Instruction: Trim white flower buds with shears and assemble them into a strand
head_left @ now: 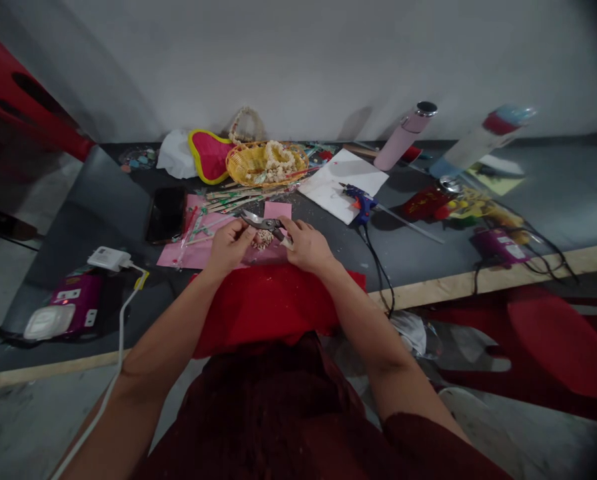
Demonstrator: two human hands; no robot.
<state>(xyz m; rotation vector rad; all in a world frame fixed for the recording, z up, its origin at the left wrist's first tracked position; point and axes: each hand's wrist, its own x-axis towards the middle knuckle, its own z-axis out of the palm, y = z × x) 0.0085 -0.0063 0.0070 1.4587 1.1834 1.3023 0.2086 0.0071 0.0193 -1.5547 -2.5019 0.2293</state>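
Wrapped round the handles of dark pruning shears, my right hand holds them with the blades pointing left. My left hand has its fingers pinched together at the blade tips; what sits between them is too small to make out. Just below the shears, between both hands, lies a small pile of pale and brown bits. Pink paper is spread under the hands, and a red cloth hangs over the table's front edge. Thin sticks lie behind the hands.
A yellow basket and a heart-shaped cushion stand at the back. A phone lies left. On the right are a glue gun on white paper, a pink flask, a red can and cables.
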